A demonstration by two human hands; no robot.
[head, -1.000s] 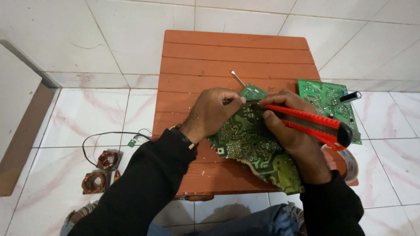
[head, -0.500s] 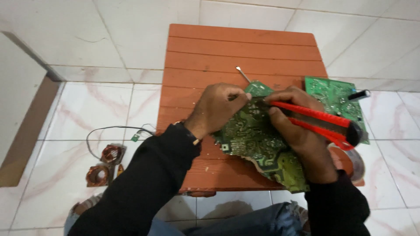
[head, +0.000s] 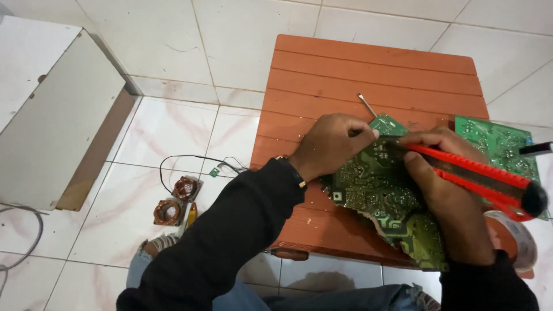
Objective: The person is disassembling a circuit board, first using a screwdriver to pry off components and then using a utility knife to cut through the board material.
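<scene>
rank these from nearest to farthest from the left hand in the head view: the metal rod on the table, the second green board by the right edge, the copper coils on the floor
1. Metal rod: on the table just above the left hand.
2. Second green board: to the right, past the right hand.
3. Copper coils: on the floor tiles, far to the left.

Left hand (head: 331, 141) steadies circuit board (head: 377, 190); right hand (head: 443, 190) grips red cutter (head: 478, 178).

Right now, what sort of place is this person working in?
Probably a makeshift home repair spot on a tiled floor: a low wooden table holds green circuit boards, and copper coils lie on the tiles.
</scene>
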